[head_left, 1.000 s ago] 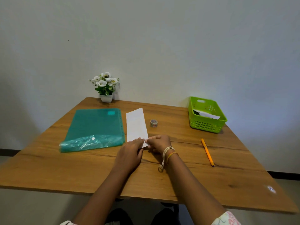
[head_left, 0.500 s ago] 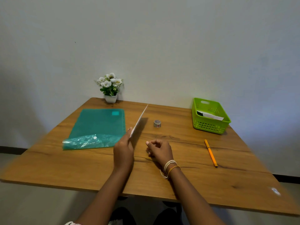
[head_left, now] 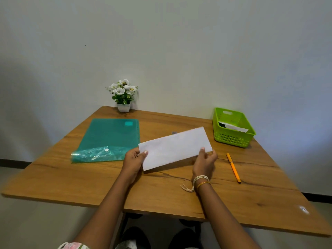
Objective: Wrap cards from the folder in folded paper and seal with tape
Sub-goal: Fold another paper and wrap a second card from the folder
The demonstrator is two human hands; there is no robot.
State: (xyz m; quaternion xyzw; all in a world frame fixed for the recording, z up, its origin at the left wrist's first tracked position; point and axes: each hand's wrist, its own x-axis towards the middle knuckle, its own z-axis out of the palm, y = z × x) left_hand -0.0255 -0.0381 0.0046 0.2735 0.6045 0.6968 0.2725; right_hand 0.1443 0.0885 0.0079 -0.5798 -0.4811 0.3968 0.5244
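A folded white paper (head_left: 175, 148) is held crosswise just above the middle of the wooden table (head_left: 161, 193). My left hand (head_left: 133, 161) pinches its left end, thumb on top. My right hand (head_left: 204, 163) pinches its right end. The teal plastic folder (head_left: 109, 137) lies flat to the left, its clear flap at the near end. Behind the paper's top edge, the small tape roll (head_left: 174, 133) is almost wholly hidden. No cards are visible outside the folder.
A green plastic basket (head_left: 232, 127) with a slip of paper inside stands at the back right. An orange pen (head_left: 233, 167) lies right of my right hand. A small pot of white flowers (head_left: 124, 97) sits at the back edge by the wall.
The paper lay lengthwise on the table; my left hand lifted it on edge, then both hands turned it crosswise and now hold it by its ends. The camera has tilted slightly.
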